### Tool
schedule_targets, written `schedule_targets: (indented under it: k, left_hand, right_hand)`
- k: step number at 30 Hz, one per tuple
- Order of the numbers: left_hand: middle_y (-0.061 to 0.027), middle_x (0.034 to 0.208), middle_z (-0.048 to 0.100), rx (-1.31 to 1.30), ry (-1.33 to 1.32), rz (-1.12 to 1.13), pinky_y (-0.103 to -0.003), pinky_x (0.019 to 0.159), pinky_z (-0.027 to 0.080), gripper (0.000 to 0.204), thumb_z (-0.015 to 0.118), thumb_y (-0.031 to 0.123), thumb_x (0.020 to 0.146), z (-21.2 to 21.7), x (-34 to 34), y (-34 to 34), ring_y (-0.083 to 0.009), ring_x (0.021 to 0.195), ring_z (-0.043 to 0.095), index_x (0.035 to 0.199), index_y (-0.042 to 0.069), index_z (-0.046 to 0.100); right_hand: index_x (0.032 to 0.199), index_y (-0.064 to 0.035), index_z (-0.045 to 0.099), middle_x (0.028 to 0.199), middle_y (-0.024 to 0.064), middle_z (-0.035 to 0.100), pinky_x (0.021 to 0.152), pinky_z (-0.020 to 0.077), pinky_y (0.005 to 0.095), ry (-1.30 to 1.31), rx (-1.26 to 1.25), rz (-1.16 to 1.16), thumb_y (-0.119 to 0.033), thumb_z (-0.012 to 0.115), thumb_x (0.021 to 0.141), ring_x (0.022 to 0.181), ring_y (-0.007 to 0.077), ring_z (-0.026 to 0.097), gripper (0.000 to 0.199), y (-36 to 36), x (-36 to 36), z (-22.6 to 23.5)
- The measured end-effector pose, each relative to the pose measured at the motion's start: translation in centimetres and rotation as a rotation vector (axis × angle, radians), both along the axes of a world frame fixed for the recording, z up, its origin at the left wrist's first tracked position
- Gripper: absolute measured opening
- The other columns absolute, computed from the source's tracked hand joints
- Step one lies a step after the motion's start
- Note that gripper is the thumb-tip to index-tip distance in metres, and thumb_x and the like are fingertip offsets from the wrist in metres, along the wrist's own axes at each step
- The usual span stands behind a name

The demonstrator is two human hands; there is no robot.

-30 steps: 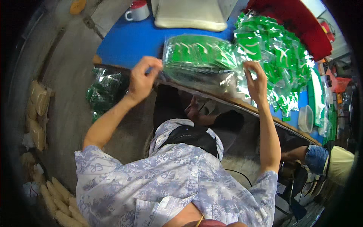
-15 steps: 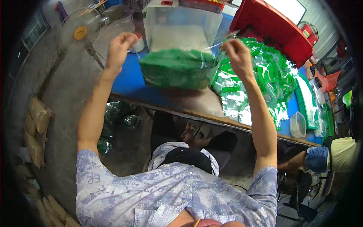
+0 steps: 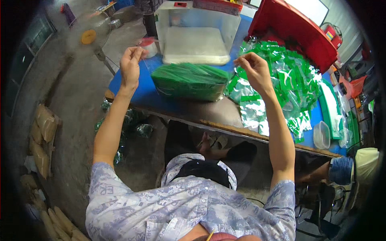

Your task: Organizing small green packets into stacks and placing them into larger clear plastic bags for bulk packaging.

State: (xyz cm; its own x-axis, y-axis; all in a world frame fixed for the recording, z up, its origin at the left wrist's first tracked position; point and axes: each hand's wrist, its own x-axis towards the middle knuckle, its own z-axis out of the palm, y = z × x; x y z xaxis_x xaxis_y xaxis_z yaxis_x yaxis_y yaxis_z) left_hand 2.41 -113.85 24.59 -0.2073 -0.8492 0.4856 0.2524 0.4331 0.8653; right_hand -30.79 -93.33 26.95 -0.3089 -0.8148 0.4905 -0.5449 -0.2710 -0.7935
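A block-shaped bundle of green-and-clear packets lies at the table's near side, wrapped in a clear plastic bag. My left hand is raised beyond the bundle's left end, thumb and fingers pinched on the thin film of the bag. Off the right end, my right hand is also pinched, seemingly on the bag's other edge; the film there is hard to see. Both hands are above the tabletop, apart from the packets themselves.
Loose green-and-silver packets heap on the right of the blue table, before a red bin. Behind the bundle stands a translucent box with a pale stack of bags. A tape roll sits near my left hand; a fan stands left.
Both hands have come slightly nearer to me and still stay wide apart, pinched. The film over the bundle lies closer to the packets. The whole view has shifted a little.
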Motion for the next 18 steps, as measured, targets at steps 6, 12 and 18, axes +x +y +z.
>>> schedule_targets:
  k: [6, 12, 18]
  left_hand:
    - [-0.0103, 0.097, 0.067, -0.134, 0.179, 0.124, -0.031, 0.089, 0.050, 0.017, 0.051, 0.017, 0.103, 1.4, 0.7, 1.6, -0.0176, 0.091, 0.064, 0.101, 0.001, 0.058]
    - [-0.0133, 0.096, 0.062, -0.283, 0.045, 0.317, -0.036, 0.085, 0.058, 0.020, 0.042, 0.017, 0.106, -3.0, -2.2, 1.0, -0.0250, 0.092, 0.069, 0.103, -0.003, 0.044]
    - [-0.0125, 0.083, 0.060, -0.209, -0.006, 0.482, -0.029, 0.055, 0.053, 0.017, 0.041, 0.019, 0.106, -0.6, -5.1, 0.6, -0.0189, 0.061, 0.065, 0.105, 0.002, 0.038]
  right_hand:
    - [0.092, 0.0018, 0.065, 0.086, 0.0062, 0.069, 0.073, 0.0487, 0.0239, -0.057, -0.172, 0.027, -0.011, 0.059, 0.096, 0.081, 0.0090, 0.062, 0.014, 0.2, 2.9, 2.6]
    - [0.094, 0.0034, 0.056, 0.089, 0.0127, 0.071, 0.078, 0.0514, 0.0294, -0.144, -0.092, -0.007, -0.014, 0.051, 0.101, 0.083, 0.0145, 0.066, 0.019, -1.9, 2.1, -2.0]
    - [0.099, 0.0015, 0.047, 0.074, 0.0130, 0.065, 0.058, 0.0518, 0.0270, -0.435, -0.269, -0.172, -0.018, 0.044, 0.104, 0.057, 0.0159, 0.062, 0.021, -7.1, 4.6, -1.9]
